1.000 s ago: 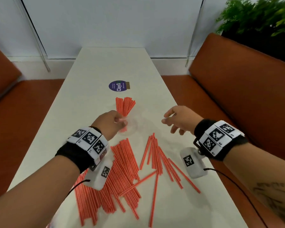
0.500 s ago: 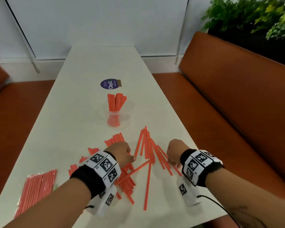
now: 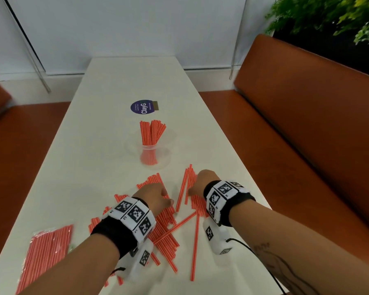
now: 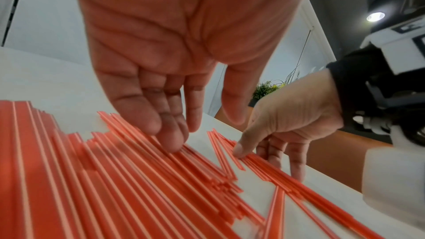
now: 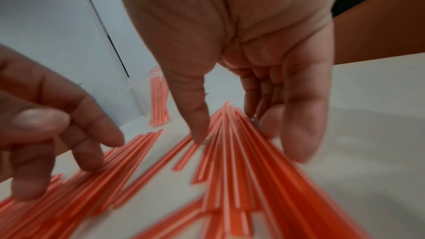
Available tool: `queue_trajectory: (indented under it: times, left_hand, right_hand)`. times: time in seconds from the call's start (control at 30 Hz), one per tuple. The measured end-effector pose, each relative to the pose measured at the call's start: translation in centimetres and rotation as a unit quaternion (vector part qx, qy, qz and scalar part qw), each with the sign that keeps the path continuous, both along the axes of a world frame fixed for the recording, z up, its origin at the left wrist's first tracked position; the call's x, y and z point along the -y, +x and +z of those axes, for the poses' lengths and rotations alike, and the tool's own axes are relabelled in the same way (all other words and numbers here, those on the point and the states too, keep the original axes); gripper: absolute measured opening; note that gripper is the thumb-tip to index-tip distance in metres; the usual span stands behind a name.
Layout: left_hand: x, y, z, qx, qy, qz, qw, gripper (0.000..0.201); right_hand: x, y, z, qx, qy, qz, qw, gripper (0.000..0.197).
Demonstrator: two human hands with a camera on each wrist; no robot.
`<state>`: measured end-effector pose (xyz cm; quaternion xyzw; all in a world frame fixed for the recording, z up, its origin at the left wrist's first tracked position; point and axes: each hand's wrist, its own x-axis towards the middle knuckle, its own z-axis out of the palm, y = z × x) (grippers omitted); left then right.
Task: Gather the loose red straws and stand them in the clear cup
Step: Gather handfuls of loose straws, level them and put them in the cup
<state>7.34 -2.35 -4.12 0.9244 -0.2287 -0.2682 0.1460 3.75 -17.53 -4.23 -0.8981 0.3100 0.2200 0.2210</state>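
A clear cup (image 3: 151, 153) stands mid-table with a bunch of red straws (image 3: 151, 133) upright in it; it also shows, blurred, in the right wrist view as the cup (image 5: 151, 101). Loose red straws (image 3: 164, 228) lie in a heap near the front edge. My left hand (image 3: 162, 199) rests on the heap with straight fingertips (image 4: 170, 143) touching the straws. My right hand (image 3: 195, 186) straddles a smaller fan of straws (image 5: 232, 161), thumb (image 5: 197, 134) on one side and fingers on the other, with the straws flat on the table.
A sealed packet of red straws (image 3: 45, 252) lies at the front left of the white table (image 3: 107, 135). A purple round sticker (image 3: 142, 107) sits beyond the cup. Brown benches (image 3: 307, 128) flank the table, with a plant (image 3: 328, 18) behind the right one.
Both hands have come back from the cup to the loose straws near the front. The right hand has since slid forward onto the right-hand fan of straws.
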Motion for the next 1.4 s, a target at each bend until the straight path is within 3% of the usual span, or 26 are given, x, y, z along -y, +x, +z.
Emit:
queue_trajectory:
  times: [0.2,0.27,0.47,0.67,0.83,1.13,1.3,1.4]
  left_hand:
    - [0.0,-0.1,-0.1,0.002,-0.006,0.007,1.0,0.039]
    - [0.0,-0.1,0.0,0.003,-0.009,0.007,1.0,0.038]
    - [-0.1,-0.1,0.2,0.015,-0.005,0.002,1.0,0.037]
    - [-0.1,0.0,-0.1,0.014,-0.027,0.025,0.999,0.034]
    - [-0.3,0.6,0.1,0.014,-0.039,0.033,0.999,0.014]
    - [0.7,3.7,-0.1,0.039,0.056,0.114,0.991,0.038]
    - [1.6,3.9,-0.8,0.068,0.142,0.017,0.987,0.019]
    - [2.3,3.4,-1.0,0.078,0.191,-0.033,0.978,0.022]
  right_hand:
    - [-1.6,1.1,-1.2,-0.07,-0.046,0.043,0.996,0.043]
    - [-1.6,1.2,-1.3,-0.064,-0.035,0.025,0.997,0.047]
    - [-2.3,0.9,-1.7,-0.042,-0.054,0.034,0.997,0.031]
    - [-2.0,-0.3,-1.9,0.071,-0.007,-0.06,0.996,0.033]
    - [-0.1,-0.8,-1.2,0.131,0.092,-0.118,0.98,0.034]
    - [-0.7,-0.6,-0.2,0.194,0.159,-0.103,0.963,0.026]
    - [-1.9,-0.5,-0.4,0.212,0.173,-0.086,0.958,0.016]
    - [-2.0,-0.5,-0.4,0.226,0.188,-0.086,0.952,0.015]
